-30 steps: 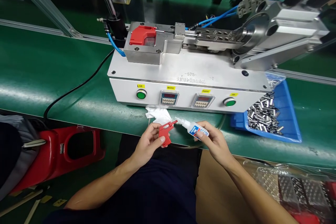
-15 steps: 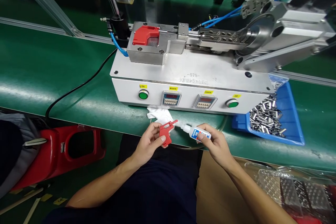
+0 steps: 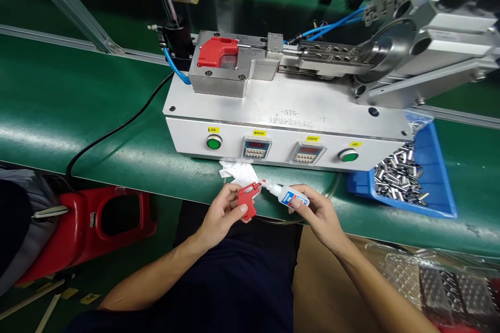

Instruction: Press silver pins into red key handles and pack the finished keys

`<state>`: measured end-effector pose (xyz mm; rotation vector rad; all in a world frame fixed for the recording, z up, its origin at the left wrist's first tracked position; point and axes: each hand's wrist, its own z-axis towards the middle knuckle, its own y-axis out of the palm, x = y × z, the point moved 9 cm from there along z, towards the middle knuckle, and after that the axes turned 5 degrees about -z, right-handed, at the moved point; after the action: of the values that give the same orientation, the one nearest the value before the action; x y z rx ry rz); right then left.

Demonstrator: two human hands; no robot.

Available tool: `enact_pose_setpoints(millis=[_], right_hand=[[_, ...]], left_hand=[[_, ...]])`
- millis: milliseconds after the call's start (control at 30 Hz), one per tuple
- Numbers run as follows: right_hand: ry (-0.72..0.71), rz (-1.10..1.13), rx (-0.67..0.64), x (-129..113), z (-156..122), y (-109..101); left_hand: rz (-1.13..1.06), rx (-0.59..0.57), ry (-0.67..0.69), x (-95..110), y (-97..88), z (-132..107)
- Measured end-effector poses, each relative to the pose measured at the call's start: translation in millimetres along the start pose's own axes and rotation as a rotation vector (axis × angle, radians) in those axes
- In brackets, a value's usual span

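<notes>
My left hand point(image 3: 224, 216) is closed on a red gun-shaped plastic part point(image 3: 247, 200), its thin end pointing right. In my right hand point(image 3: 318, 213) is a small white glue bottle point(image 3: 292, 199) with a blue and red label, tilted so its nozzle points left. The nozzle tip is at the thin end of the red part; whether they touch I cannot tell. Behind my hands stands a metal press machine point(image 3: 289, 93). Another red part point(image 3: 216, 52) of similar shape sits in its metal fixture block point(image 3: 219, 83).
A blue bin point(image 3: 439, 166) holding small metal cylinders stands right of the machine. White tissue point(image 3: 238, 170) lies at its front edge. Green buttons point(image 3: 214, 141) are on the machine's front. A red stool point(image 3: 82, 229) is at lower left, clear plastic trays point(image 3: 429, 281) at lower right.
The glue bottle has moved slightly left, bringing its nozzle to the thin end of the red part. My left hand keeps its hold almost unmoved.
</notes>
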<state>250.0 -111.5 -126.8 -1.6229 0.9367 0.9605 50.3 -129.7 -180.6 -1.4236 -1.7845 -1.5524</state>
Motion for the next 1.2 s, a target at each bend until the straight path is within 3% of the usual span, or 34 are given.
enact_pose_setpoints(millis=[1200], right_hand=[[0.076, -0.011, -0.030, 9.1, 0.7, 6.6]], left_hand=[[0.018, -0.061, 0.057, -4.8, -2.8, -0.5]])
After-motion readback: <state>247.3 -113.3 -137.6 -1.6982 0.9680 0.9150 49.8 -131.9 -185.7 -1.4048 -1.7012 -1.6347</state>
